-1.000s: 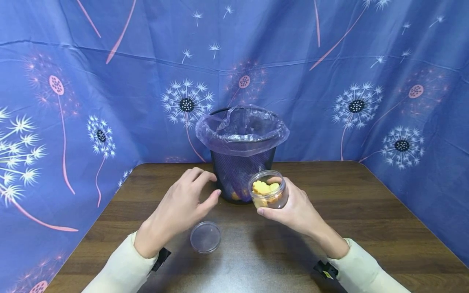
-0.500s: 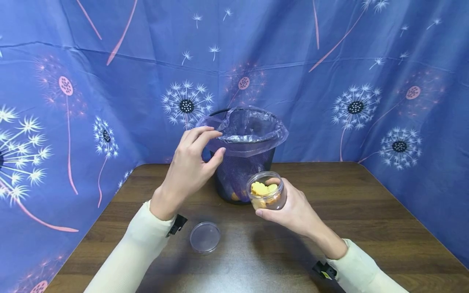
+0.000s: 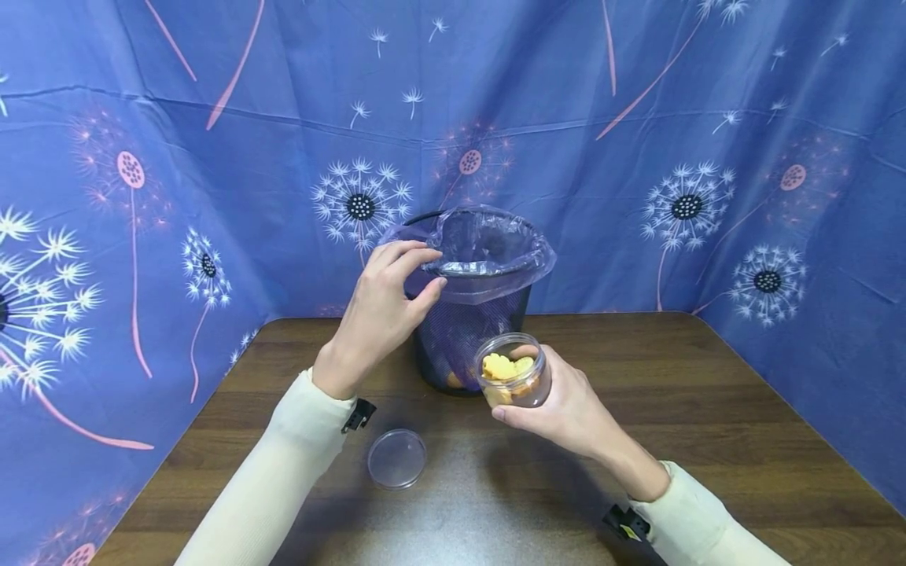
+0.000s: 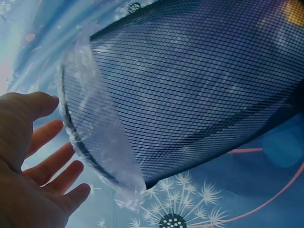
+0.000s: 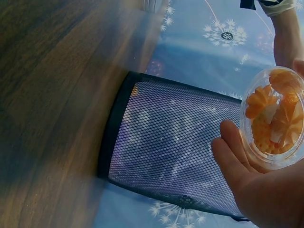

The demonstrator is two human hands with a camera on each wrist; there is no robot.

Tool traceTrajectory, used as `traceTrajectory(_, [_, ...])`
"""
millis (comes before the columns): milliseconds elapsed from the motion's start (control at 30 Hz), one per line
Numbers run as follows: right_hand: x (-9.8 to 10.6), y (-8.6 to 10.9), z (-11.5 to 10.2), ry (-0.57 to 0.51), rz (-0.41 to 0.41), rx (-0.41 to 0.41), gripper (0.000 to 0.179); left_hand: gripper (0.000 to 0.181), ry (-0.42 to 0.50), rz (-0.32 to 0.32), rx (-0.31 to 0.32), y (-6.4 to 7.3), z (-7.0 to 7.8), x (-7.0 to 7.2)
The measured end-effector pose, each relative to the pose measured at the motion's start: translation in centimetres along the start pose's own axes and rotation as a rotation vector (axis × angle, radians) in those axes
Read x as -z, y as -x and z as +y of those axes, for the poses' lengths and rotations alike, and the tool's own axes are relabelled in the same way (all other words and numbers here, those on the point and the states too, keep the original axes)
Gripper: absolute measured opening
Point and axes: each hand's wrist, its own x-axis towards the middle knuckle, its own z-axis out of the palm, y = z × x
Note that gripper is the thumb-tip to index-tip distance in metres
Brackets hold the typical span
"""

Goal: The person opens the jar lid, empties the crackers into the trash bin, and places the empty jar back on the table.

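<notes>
In the head view my right hand (image 3: 573, 405) grips a clear plastic jar (image 3: 527, 393), tilted slightly, its mouth uncovered. Several yellow, flower-shaped biscuits (image 3: 504, 367) lie in it; from the right wrist view they look orange through the base. My left hand (image 3: 382, 314) is raised at the left side of a black mesh bin (image 3: 470, 330). Its thumb and fingers are spread apart with nothing between them. From the left wrist view the fingertips are close to the rim of the purple bin liner (image 4: 102, 118); I cannot tell whether they touch it.
A round clear lid (image 3: 396, 458) lies flat on the wooden table (image 3: 708, 409), in front of the bin. Something yellow-orange (image 3: 454, 380) shows through the mesh at the bin's bottom. A blue dandelion-print cloth (image 3: 566, 157) hangs behind and at both sides.
My left hand has risen from beside the bin's lower part to its rim, shifting slightly right at the end. The right hand and jar have barely moved.
</notes>
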Motion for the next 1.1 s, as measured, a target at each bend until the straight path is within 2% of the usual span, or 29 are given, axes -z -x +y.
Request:
traceTrajectory(300, [-0.3, 0.1, -0.1, 0.016, 0.011, 0.011, 0.079, 0.023, 0.064, 0.007, -0.009, 0.0, -0.9, -1.1])
traceTrajectory(667, [0.0, 0.2, -0.9, 0.024, 0.010, 0.017, 0.079, 0.020, 0.063, -0.001, 0.009, 0.2, -1.0, -1.5])
traceTrajectory(1100, [0.1, 0.3, -0.9, 0.013, 0.003, 0.021, 0.078, 0.020, 0.067, 0.053, -0.003, 0.4, -1.5, -2.4])
